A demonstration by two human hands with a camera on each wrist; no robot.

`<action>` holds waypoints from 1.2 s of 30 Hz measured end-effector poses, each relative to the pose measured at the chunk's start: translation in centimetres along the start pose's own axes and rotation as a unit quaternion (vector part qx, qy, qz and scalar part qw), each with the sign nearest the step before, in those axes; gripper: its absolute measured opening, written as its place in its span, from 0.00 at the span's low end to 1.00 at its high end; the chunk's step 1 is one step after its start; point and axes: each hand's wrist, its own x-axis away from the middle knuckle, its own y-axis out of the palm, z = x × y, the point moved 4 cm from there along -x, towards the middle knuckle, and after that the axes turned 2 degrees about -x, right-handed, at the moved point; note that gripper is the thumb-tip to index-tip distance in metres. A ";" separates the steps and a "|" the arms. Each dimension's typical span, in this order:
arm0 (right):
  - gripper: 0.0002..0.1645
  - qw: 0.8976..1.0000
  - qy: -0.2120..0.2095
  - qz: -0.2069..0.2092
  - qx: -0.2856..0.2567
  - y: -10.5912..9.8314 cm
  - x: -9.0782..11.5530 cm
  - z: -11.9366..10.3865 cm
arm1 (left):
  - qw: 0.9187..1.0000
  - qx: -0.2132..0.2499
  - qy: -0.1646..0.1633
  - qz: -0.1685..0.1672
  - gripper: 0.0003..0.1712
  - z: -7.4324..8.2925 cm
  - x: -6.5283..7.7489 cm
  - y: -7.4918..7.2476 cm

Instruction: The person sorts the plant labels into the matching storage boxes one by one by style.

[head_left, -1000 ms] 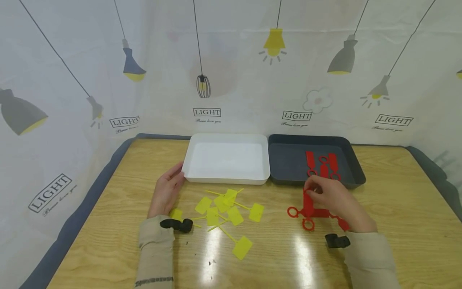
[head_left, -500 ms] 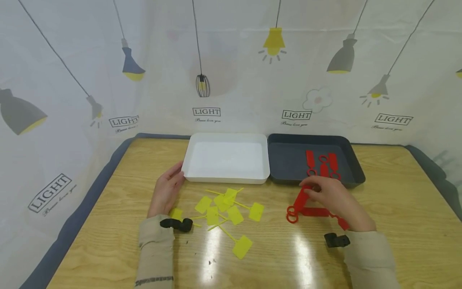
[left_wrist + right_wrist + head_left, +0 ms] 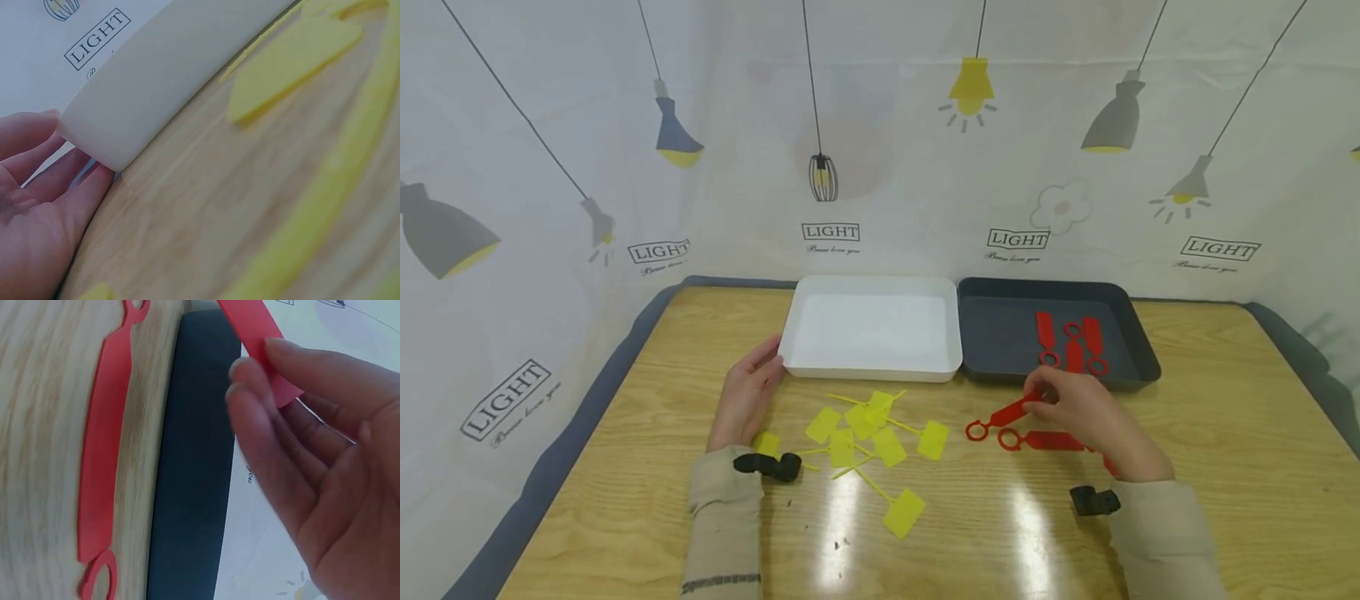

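My right hand pinches the flat end of a red plastic tag with a ring between thumb and fingers, above the table in front of the dark grey tray. Its ring end points left. Below lies another red ringed tag, flat on the wood and partly hidden by the hand in the head view. Several red tags lie inside the dark tray. My left hand touches the near left corner of the white tray with its fingers, which look relaxed.
Several yellow cable-tie tags lie scattered on the wooden table in front of the white tray, one partly behind the left wrist. The two trays stand side by side at the back, before a lamp-print curtain.
The red tag in my right hand has swung from hanging down to pointing left, its ring now left of the tag lying on the table. My left hand stays at the white tray.
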 end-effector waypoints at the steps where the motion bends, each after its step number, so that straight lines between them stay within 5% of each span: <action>1: 0.10 1.000 -0.004 -0.002 0.010 0.0 0.0 -0.1 | 1.000 -0.001 0.000 0.001 0.26 0.0 0.0 0.0; 10: 0.14 0.998 -0.016 -0.022 0.062 0.3 -0.1 -0.1 | 1.000 0.000 -0.007 0.006 0.26 0.1 -0.2 0.0; 18: 0.11 0.999 -0.035 -0.017 0.013 0.0 0.3 -0.4 | 1.000 0.000 -0.010 0.009 0.25 0.0 0.0 0.0; 30: 0.09 0.995 -0.056 0.080 -0.035 -1.6 0.6 -1.2 | 1.000 0.005 -0.010 0.005 0.25 0.4 0.3 0.1; 36: 0.10 0.988 -0.018 0.142 -0.065 -2.3 0.9 -0.7 | 1.000 0.006 -0.008 0.003 0.25 0.3 0.2 0.0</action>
